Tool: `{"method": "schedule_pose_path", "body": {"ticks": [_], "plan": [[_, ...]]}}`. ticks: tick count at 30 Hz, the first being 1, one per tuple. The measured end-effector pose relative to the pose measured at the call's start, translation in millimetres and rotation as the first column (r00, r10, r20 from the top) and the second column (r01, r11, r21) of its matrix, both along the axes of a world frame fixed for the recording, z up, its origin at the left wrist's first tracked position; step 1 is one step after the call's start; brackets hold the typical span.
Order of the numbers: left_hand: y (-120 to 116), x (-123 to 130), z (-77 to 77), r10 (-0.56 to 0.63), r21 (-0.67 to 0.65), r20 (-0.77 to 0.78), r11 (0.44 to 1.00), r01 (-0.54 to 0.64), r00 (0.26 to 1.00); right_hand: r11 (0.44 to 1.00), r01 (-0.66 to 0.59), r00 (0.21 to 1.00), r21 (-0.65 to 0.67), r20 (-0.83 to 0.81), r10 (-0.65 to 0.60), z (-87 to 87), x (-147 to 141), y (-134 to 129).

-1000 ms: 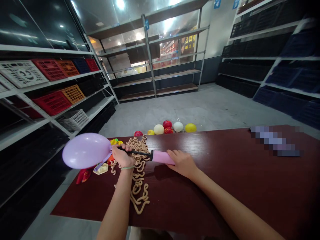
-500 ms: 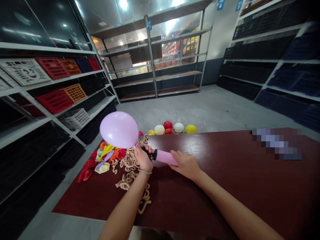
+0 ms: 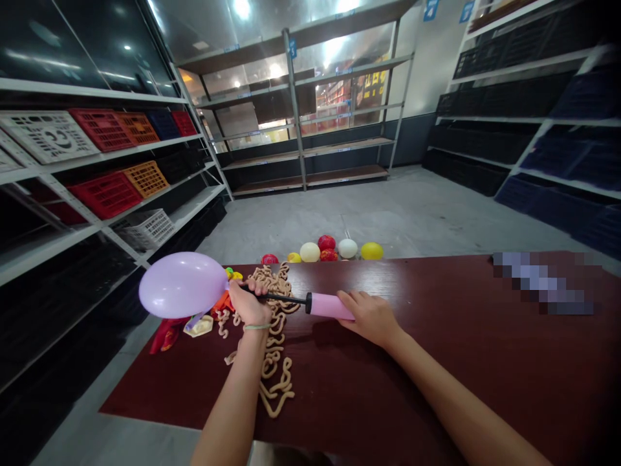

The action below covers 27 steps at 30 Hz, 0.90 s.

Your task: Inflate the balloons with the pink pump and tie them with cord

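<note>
A pink balloon pump [image 3: 332, 307] with a black rod lies stretched between my two hands above the table. My right hand [image 3: 371, 317] is wrapped round its pink barrel. At the other end, my left hand [image 3: 251, 303] grips the pump's black end together with the neck of a balloon. That lilac balloon [image 3: 182, 285], inflated and rounded, sticks out to the left of the hand. Beneath and beside my left hand are tan curly strands [image 3: 276, 343] in a loose heap. Flat, uninflated balloons [image 3: 167, 335] in several colours lie under the lilac one, partly hidden.
The dark red-brown table [image 3: 388, 388] spans the foreground. Past its far edge, several inflated balloons [image 3: 348, 248] rest on the floor. A blurred-out object [image 3: 538, 281] lies at the table's right. Shelves with crates [image 3: 107, 194] stand left; metal racks [image 3: 301, 129] stand behind.
My left hand has moved left with the balloon, drawing the black rod out of the pink barrel. My right hand has shifted slightly right, still holding the barrel.
</note>
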<state>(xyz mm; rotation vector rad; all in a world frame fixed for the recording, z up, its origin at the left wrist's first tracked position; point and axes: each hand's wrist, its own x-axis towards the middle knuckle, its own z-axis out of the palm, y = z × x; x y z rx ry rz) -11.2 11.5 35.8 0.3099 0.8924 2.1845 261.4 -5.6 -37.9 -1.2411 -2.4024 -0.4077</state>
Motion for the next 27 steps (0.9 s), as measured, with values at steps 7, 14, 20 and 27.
{"method": "schedule_pose_path", "body": {"ticks": [7, 14, 20, 27], "plan": [[-9, 49, -6.4, -0.153, -0.007, -0.021, 0.988, 0.153, 0.988, 0.999, 0.002, 0.999, -0.049, -0.049, -0.005, -0.2, -22, -14], [-5, 54, -14.1, -0.192, -0.003, -0.035, 0.981, 0.192, 0.981, 0.999, -0.026, 0.998, -0.044, -0.064, 0.023, 0.8, -24, -11], [-1, 23, -1.4, -0.14, 0.032, -0.021, 0.99, 0.141, 0.99, 0.997, -0.028, 0.999, 0.075, 0.017, 0.027, 5.1, 7, 2], [4, 2, 2.7, 0.025, 0.022, 0.002, 0.999, -0.025, 1.0, 0.999, 0.019, 0.999, 0.044, 0.045, -0.021, 7.3, 20, 12]]}}
